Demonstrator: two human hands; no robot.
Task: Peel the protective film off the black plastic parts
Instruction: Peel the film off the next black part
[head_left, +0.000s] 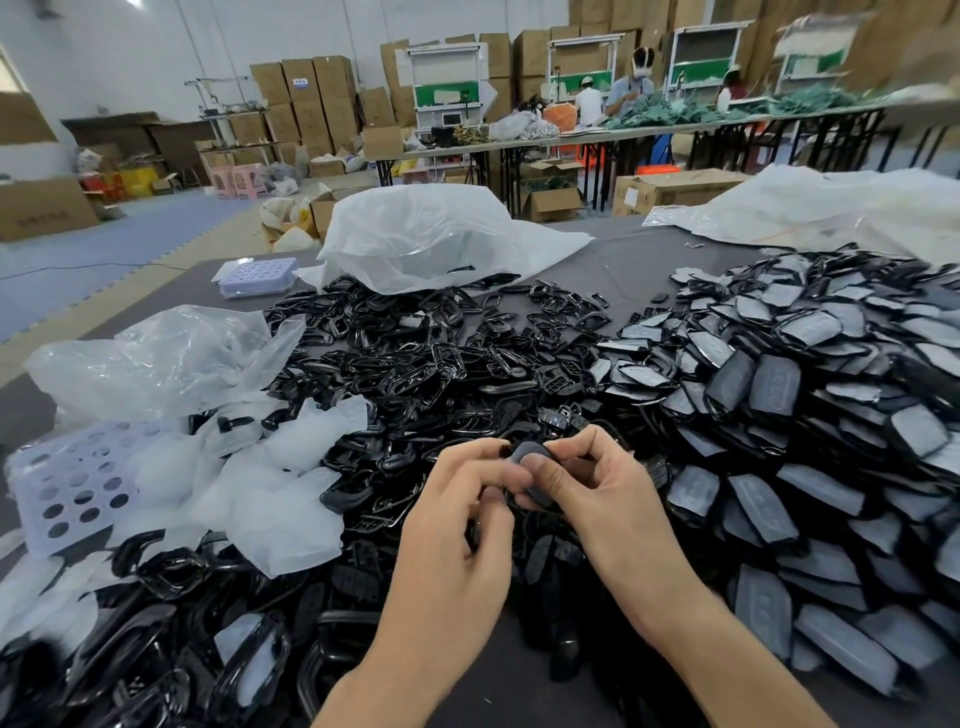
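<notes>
Both hands meet low in the centre, above the grey table (639, 260). The left hand (462, 525) and right hand (602, 493) pinch one black part (523, 451) between them, lifted clear of the heaps below. Thumb tips sit close together on the part's near face. The right forefinger curls over its top edge, and the left fingers are curled behind and under it. Whether any film has lifted from this part I cannot tell, as the detail is blurred. To the right of the hands is a large heap of film-covered parts (810, 384), grey-faced and overlapping, running to the right edge. In the centre and near left is a heap of glossy black frames (415, 364), open in the middle and tangled. At left are crumpled clear bags (171, 353). In front of them, cloudy plastic scraps (280, 499) lie on the frames. A perforated lilac tray (67, 488) sits at far left, partly under the scraps. A stack of similar trays (257, 275) lies farther back on the table. A large white bag (431, 234) sits behind the frame heap, with frames at its near edge. More sheet plastic (831, 208) lies at the rear right. In the background are cardboard boxes (311, 93) and a long bench (571, 137) with people at it.
</notes>
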